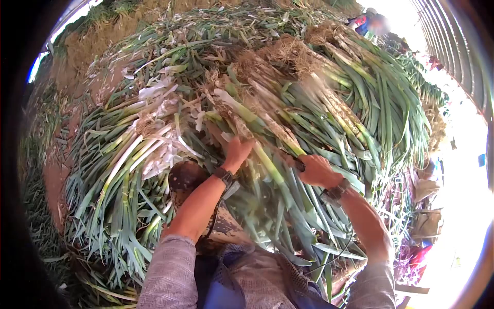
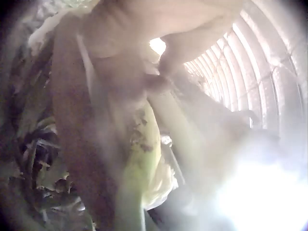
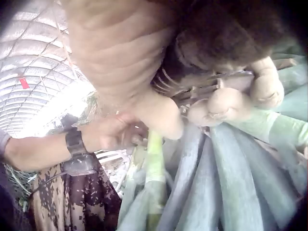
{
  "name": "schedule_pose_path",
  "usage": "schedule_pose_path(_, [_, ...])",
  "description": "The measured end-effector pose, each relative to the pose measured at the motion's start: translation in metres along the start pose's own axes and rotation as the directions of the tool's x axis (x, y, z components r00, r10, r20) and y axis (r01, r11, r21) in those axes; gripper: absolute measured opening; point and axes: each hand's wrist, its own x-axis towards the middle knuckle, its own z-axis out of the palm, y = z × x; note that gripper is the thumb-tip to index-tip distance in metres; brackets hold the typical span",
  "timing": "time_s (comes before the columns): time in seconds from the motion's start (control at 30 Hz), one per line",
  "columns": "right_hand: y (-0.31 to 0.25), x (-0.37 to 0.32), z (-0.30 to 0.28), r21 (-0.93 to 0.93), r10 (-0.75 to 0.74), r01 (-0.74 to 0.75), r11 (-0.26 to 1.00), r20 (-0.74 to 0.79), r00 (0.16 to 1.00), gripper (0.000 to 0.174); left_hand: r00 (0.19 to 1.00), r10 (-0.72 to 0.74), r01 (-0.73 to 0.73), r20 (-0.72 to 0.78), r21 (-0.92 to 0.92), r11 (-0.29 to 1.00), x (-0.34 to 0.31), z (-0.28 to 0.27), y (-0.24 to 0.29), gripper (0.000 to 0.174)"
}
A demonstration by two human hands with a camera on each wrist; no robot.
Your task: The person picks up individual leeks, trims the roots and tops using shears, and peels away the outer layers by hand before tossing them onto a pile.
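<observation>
The left hand (image 1: 239,153) grips a leek (image 1: 268,164) whose pale stalk runs up-left and green leaves toward the body. In the left wrist view the hand (image 2: 139,29) is blurred over a yellow-green stalk (image 2: 144,144). To its right, the right hand (image 1: 320,171) has its fingers curled round a small dark object (image 1: 299,165), too unclear to name. In the right wrist view, the thumb of the right hand (image 3: 192,106) lies against the top of a light-green stalk (image 3: 155,163), close beside the left hand (image 3: 113,134); its curled fingertips are above broad leaves.
Leeks with brown roots (image 1: 288,51) are heaped ahead and right. More leeks (image 1: 121,165) with white peelings lie left. A patterned cloth (image 1: 226,224) covers the person's leg. Another person (image 1: 368,23) is at the far right, near the ribbed wall (image 1: 453,41).
</observation>
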Motion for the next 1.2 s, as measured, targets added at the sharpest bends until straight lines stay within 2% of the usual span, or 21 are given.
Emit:
schedule_pose_path(0.13, [-0.009,0.02,-0.004,-0.015,-0.03,0.03,0.999,-0.006,1.0,0.022,0.992,-0.022,0.011,-0.123,-0.088,0.996,0.016,-0.002,-0.018,0.026])
schedule_pose_path(0.27, [-0.012,0.035,-0.006,-0.009,-0.03,0.03,1.0,-0.032,0.999,0.021,1.0,-0.007,0.008,0.008,-0.153,0.988,-0.001,-0.004,0.006,0.018])
schedule_pose_path(0.33, [-0.017,0.035,-0.009,-0.041,-0.113,0.116,0.992,0.078,0.991,0.02,0.999,0.018,-0.01,0.047,-0.175,0.984,0.001,-0.007,0.003,0.015])
schedule_pose_path(0.37, [-0.019,0.036,-0.011,-0.043,-0.115,0.119,0.992,0.079,0.99,0.02,0.995,-0.003,0.023,0.095,-0.206,0.978,0.004,-0.01,-0.001,0.017])
schedule_pose_path(0.43, [-0.022,0.035,-0.015,0.035,0.059,-0.056,0.998,-0.074,0.996,0.028,0.989,-0.026,0.06,0.142,-0.24,0.969,0.006,-0.011,-0.009,0.02])
schedule_pose_path(0.47, [-0.018,0.034,-0.015,0.035,0.059,-0.056,0.998,-0.072,0.996,0.028,0.986,-0.052,0.095,0.157,-0.277,0.956,0.006,-0.011,-0.01,0.017])
schedule_pose_path(0.53, [-0.008,0.026,-0.016,-0.082,-0.059,0.061,0.995,0.026,0.998,0.023,0.981,-0.076,0.13,0.179,-0.31,0.942,0.007,-0.011,-0.008,0.014])
schedule_pose_path(0.6, [-0.003,0.016,-0.019,-0.049,-0.085,0.087,0.995,0.04,0.996,0.024,0.968,-0.223,0.251,0.115,-0.385,0.888,0.005,-0.01,-0.004,0.014])
schedule_pose_path(0.63, [-0.003,0.011,-0.021,-0.011,-0.119,0.12,0.993,0.054,0.991,0.026,0.967,-0.225,0.253,0.117,-0.388,0.886,0.008,-0.011,-0.009,0.014])
schedule_pose_path(0.7, [-0.002,0.005,-0.024,0.016,-0.11,0.109,0.994,0.095,0.989,0.029,0.958,-0.261,0.283,0.116,-0.514,0.81,0.017,-0.015,-0.018,0.018])
schedule_pose_path(0.73, [-0.004,0.001,-0.026,0.048,-0.054,0.051,0.998,0.072,0.996,0.03,0.976,-0.197,0.218,0.098,-0.533,0.817,0.017,-0.015,-0.01,0.02])
schedule_pose_path(0.8, [-0.005,-0.004,-0.031,0.116,0.039,-0.043,0.992,0.038,0.999,0.031,0.976,-0.177,0.215,0.123,-0.497,0.841,0.013,-0.013,0.003,0.021])
schedule_pose_path(0.83, [-0.002,-0.004,-0.031,0.115,0.04,-0.044,0.992,0.032,0.999,0.031,0.977,-0.159,0.207,0.141,-0.459,0.864,0.011,-0.013,0.012,0.023])
schedule_pose_path(0.9, [0.006,-0.005,-0.025,0.047,-0.011,0.011,0.999,-0.006,1.0,0.03,0.976,-0.17,0.216,0.137,-0.484,0.848,0.014,-0.007,0.013,0.025])
schedule_pose_path(0.97, [0.003,-0.007,-0.028,0.068,-0.028,0.03,0.997,-0.042,0.999,0.029,0.991,-0.121,0.131,0.052,-0.439,0.889,0.014,-0.001,0.018,0.023])
schedule_pose_path(1.07, [0.0,-0.008,-0.029,0.109,-0.027,0.045,0.993,-0.16,0.987,0.024,0.997,-0.046,0.068,0.063,-0.429,0.901,0.009,0.004,0.023,0.02])
schedule_pose_path(1.13, [-0.004,-0.007,-0.031,-0.018,-0.106,0.105,0.994,-0.216,0.971,0.02,0.998,-0.009,0.034,0.06,-0.427,0.903,0.003,0.009,0.025,0.02])
schedule_pose_path(1.2, [-0.008,-0.005,-0.036,-0.011,-0.105,0.106,0.994,-0.244,0.964,0.017,0.997,0.037,0.0,0.066,-0.49,0.872,-0.001,0.01,0.029,0.02])
